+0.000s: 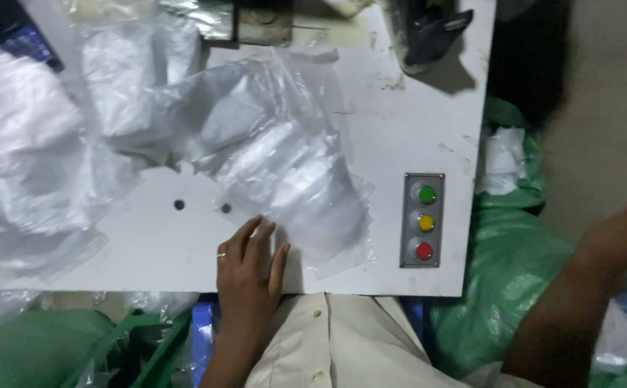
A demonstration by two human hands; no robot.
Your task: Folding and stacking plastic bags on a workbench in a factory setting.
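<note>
My left hand [249, 269] lies flat on the white table [399, 122] near its front edge, fingers spread, a ring on one finger. Its fingertips touch the near corner of a clear plastic bag [292, 187] that lies flat on the tabletop. It grips nothing. My right forearm [586, 294] reaches out to the right over a green sack, blurred; the hand itself lies past the frame's right edge. A cream buttoned shirt [328, 345] shows at the bottom.
A heap of crumpled clear bags [33, 158] covers the table's left side. A grey panel [424, 220] with green, yellow and red buttons sits near the right edge. A black object [428, 32] lies at the back. Green sacks [514, 266] stand to the right.
</note>
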